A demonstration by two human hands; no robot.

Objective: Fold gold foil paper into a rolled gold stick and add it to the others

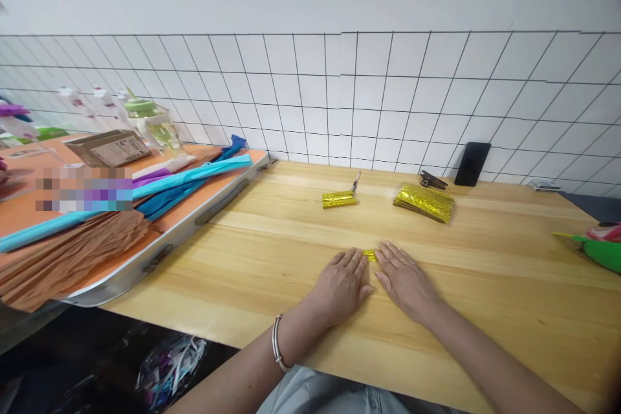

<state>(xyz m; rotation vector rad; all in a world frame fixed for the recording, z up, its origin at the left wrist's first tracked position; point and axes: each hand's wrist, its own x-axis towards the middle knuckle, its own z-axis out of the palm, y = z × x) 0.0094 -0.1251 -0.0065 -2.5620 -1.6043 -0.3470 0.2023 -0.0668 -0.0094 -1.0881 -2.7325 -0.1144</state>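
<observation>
On the wooden table (233,278) lies a small strip of shiny gold foil (370,255), mostly covered by my hands. My left hand (343,281) lies flat over its left part, palm down, fingers stretched out. Over its right part rests my right hand (405,278), also flat with fingers extended. Only the strip's middle shows between the fingertips. Farther back stands a small gold foil bundle (338,200) with a pen (357,181) beside it. A thicker stack of gold foil pieces (424,202) sits to the right.
Behind the foil stack is a dark clip (433,180); a black phone (472,163) leans on the tiled wall. At left, an orange-topped table (194,210) holds crepe paper rolls (194,176), a cardboard box (110,147) and a green-lidded bottle (158,126). Something green (601,252) lies far right.
</observation>
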